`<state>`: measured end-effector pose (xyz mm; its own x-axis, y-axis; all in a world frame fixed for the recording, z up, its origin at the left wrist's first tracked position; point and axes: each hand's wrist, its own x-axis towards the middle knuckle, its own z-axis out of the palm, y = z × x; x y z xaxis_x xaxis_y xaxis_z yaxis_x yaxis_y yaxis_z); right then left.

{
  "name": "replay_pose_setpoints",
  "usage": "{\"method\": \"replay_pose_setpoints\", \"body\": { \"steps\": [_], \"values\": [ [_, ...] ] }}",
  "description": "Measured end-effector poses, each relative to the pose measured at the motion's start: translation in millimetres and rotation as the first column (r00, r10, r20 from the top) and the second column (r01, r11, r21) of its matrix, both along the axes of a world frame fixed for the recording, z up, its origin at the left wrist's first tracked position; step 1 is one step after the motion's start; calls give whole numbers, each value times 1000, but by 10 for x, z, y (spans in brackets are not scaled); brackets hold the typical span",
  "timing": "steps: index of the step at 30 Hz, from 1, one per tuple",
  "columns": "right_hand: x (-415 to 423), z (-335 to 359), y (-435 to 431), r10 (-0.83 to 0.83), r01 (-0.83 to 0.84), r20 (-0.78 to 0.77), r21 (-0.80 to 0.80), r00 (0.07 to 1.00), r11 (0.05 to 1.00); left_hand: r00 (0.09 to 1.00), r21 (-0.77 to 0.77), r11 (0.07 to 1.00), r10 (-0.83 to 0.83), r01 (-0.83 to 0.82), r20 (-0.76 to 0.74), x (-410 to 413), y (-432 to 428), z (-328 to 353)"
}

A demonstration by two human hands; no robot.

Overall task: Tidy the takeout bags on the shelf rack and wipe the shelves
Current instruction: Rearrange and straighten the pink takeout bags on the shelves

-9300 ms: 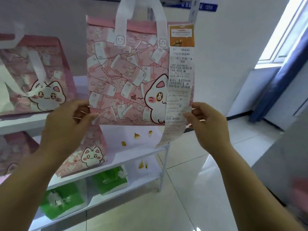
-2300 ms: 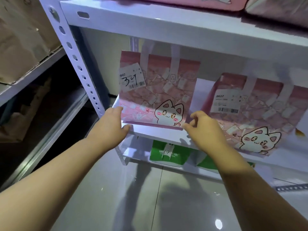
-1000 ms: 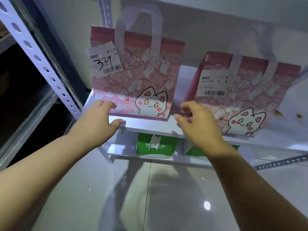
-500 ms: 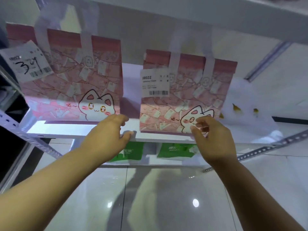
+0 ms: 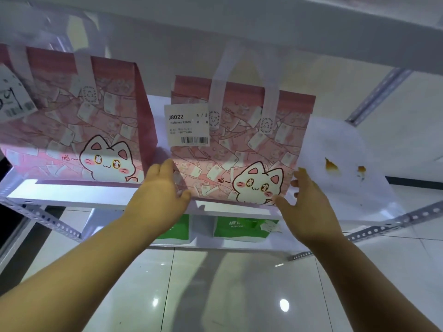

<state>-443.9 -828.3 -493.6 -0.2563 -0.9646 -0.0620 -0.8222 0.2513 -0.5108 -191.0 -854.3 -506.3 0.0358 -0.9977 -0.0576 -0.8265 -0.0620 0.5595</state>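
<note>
Two pink cat-print takeout bags stand upright on a white shelf point(image 5: 72, 195). The left bag point(image 5: 79, 130) carries a handwritten label at its upper left. The right bag point(image 5: 242, 144) has a white J8022 label. My left hand point(image 5: 160, 192) grips the right bag's lower left corner, thumb on its front. My right hand point(image 5: 309, 200) is at the bag's lower right corner, fingers spread against its side. Orange stains point(image 5: 332, 167) mark the shelf to the right of this bag.
The shelf above point(image 5: 263, 27) hangs low over the bag handles. Green bags point(image 5: 242, 230) sit on the shelf below. Perforated metal rails point(image 5: 374, 230) frame the rack. A glossy tiled floor point(image 5: 215, 295) lies underneath.
My hands left the left bag and shifted right to the J8022 bag; now they hold its two lower corners. The view has moved closer to it.
</note>
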Motion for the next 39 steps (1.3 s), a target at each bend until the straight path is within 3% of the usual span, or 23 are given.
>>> {"method": "replay_pose_setpoints", "body": {
  "steps": [10, 21, 24, 28, 31, 34, 39],
  "values": [
    [2, -45, -2, 37, -34, 53, -47, 998, 998, 998, 22, 999, 41, -40, -44, -33, -50, -57],
    [-61, -11, 80, 44, -44, -13, -66, 999, 997, 995, 17, 999, 50, -48, -85, 10, 79, -65],
    [-3, 5, 184, 45, -51, -49, -127, 998, 991, 992, 7, 997, 71, -71, -104, 48, 258, -101],
    [209, -51, 376, 82, -76, 23, -200, 996, 977, 993, 15, 999, 47, -45, -113, 152, 574, -258],
    [422, -167, 539, 141, -122, 79, -208, 987, 971, 993, 48, 998, 34, -29, -116, 281, 773, -430],
    [643, -402, 687, 244, -232, 15, -253, 970, 939, 990, 144, 989, 58, -39, -132, 462, 921, -644],
    [1000, -1047, 784, 231, -217, 68, -172, 971, 961, 995, 200, 979, 50, -32, -88, 825, 978, -1186]
  ]
}}
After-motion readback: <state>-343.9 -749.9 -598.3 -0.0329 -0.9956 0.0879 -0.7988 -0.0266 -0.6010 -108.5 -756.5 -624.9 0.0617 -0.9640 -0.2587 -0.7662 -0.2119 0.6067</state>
